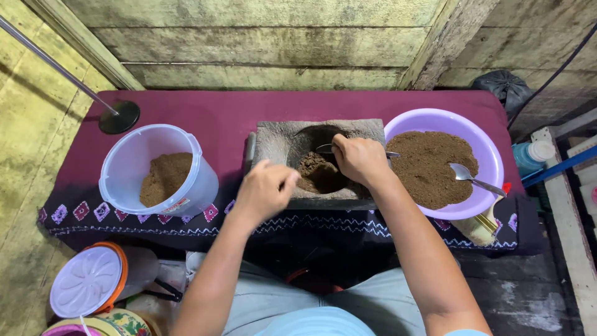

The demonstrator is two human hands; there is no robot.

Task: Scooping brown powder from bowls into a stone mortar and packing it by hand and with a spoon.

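Both hands are working over the stone mortar [280, 146] sitting mid-table on the maroon cloth [211, 112]; the right hand [359, 160] is clamping its fingers around a metal spoon [326, 149] lying across the hollow, just above the brown powder [317, 171]; the left hand [264, 191] is curling loosely at the mortar's near edge, fingers together, holding nothing visible; a purple bowl [491, 155] is standing just right.
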